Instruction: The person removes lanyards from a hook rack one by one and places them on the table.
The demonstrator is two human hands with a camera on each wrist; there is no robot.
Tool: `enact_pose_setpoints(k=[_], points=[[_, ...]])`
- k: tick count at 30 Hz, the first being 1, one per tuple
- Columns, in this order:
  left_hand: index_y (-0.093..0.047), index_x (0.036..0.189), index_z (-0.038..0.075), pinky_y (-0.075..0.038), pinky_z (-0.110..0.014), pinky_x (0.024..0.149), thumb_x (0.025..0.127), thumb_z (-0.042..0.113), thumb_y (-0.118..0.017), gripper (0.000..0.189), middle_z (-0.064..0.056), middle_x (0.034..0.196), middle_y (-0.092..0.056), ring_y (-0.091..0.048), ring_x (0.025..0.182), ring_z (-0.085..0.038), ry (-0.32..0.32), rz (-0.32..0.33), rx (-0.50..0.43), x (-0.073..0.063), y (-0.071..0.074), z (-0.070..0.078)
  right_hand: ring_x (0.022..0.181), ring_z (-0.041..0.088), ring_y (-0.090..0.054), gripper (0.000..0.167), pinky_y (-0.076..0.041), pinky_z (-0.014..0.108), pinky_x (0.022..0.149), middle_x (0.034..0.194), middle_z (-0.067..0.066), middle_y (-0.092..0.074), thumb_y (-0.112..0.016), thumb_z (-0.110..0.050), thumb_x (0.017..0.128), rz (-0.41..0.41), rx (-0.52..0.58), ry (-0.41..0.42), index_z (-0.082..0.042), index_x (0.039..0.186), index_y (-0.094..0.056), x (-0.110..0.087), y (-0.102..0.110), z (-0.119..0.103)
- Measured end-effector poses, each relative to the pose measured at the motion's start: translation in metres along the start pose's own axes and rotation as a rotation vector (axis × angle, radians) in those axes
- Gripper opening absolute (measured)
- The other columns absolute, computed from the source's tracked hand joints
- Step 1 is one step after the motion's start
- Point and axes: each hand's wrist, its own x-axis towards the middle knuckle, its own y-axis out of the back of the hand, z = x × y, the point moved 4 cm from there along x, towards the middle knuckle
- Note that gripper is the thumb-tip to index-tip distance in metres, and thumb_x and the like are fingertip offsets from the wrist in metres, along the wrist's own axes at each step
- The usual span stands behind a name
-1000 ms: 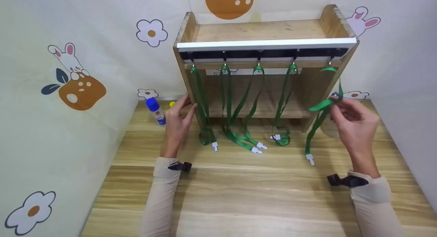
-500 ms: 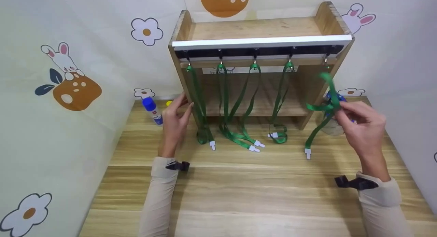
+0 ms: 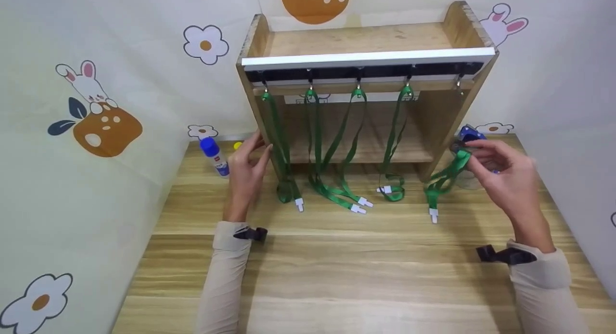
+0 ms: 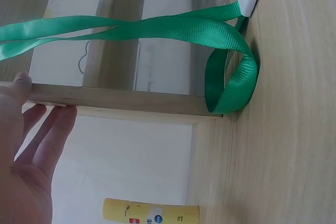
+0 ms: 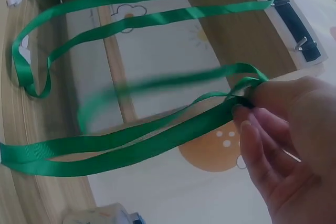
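My left hand (image 3: 248, 163) grips the left side panel of the small wooden shelf (image 3: 356, 33), thumb on the front edge and fingers along the outer face. In the left wrist view the thumb and fingers lie on opposite sides of the wooden panel (image 4: 126, 99). At the shelf's right, my right hand (image 3: 512, 175) pinches a green lanyard (image 3: 462, 158) near its upper loop. Its straps droop in folds to a white clip (image 3: 434, 215) close over the table. The rightmost metal hook (image 3: 459, 85) is bare above it. Several green lanyards (image 3: 313, 127) hang from the other hooks.
A glue stick (image 3: 215, 156) with a blue cap stands beside my left hand. In the left wrist view a yellow tube (image 4: 152, 211) shows beyond the panel. Behind my right hand is a clear jar with a blue lid (image 3: 472, 132). White clips (image 3: 358, 209) lie on the wood-grain table (image 3: 337, 276).
The right-hand lanyard's loop has come off the rightmost hook and dropped into folds below my right hand, which has moved slightly right. My left hand stays on the side panel.
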Motion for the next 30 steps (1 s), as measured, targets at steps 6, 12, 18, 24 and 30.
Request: enact_pose_setpoints(k=[6, 12, 18, 24, 30], points=[[-0.065, 0.152, 0.022, -0.069, -0.033, 0.083, 0.104, 0.023, -0.075, 0.049, -0.001, 0.137, -0.077, -0.078, 0.117, -0.02, -0.001, 0.005, 0.01, 0.001, 0.0, 0.0, 0.079, -0.009, -0.069, 0.014, -0.056, 0.003, 0.072, 0.09, -0.027, -0.071, -0.079, -0.004, 0.095, 0.002, -0.045, -0.05, -0.003, 0.109, -0.078, 0.003, 0.005, 0.0], [-0.064, 0.153, 0.024, -0.068, -0.027, 0.084, 0.104, 0.022, -0.075, 0.05, 0.001, 0.138, -0.076, -0.078, 0.117, -0.02, 0.014, -0.001, 0.013, 0.001, 0.0, -0.001, 0.077, -0.01, -0.068, 0.012, -0.055, 0.002, 0.072, 0.089, -0.03, -0.069, -0.078, -0.008, 0.096, 0.046, -0.078, -0.034, -0.002, 0.107, -0.078, 0.006, 0.012, -0.01], [-0.063, 0.154, 0.028, -0.068, -0.032, 0.085, 0.104, 0.025, -0.075, 0.051, 0.005, 0.14, -0.075, -0.077, 0.118, -0.017, 0.012, -0.004, 0.019, 0.0, 0.002, -0.001, 0.081, -0.011, -0.068, 0.015, -0.052, 0.004, 0.083, 0.09, -0.032, -0.07, -0.081, -0.012, 0.095, 0.102, -0.074, 0.009, -0.003, 0.107, -0.08, 0.011, 0.017, -0.03], [-0.063, 0.153, 0.029, -0.069, -0.035, 0.086, 0.104, 0.023, -0.075, 0.051, 0.004, 0.14, -0.075, -0.077, 0.118, -0.017, 0.015, -0.006, 0.018, 0.0, 0.001, -0.002, 0.084, -0.011, -0.069, 0.016, -0.051, 0.005, 0.09, 0.093, -0.032, -0.071, -0.084, -0.01, 0.093, 0.154, -0.049, 0.069, 0.0, 0.105, -0.081, 0.012, 0.023, -0.054], [-0.064, 0.153, 0.028, -0.068, -0.033, 0.087, 0.104, 0.02, -0.076, 0.051, 0.004, 0.139, -0.076, -0.077, 0.117, -0.016, 0.028, -0.005, 0.025, 0.001, 0.001, -0.001, 0.082, -0.01, -0.071, 0.017, -0.056, 0.002, 0.081, 0.094, -0.028, -0.073, -0.081, -0.007, 0.094, 0.153, -0.02, 0.06, 0.004, 0.108, -0.079, 0.011, 0.024, -0.069]])
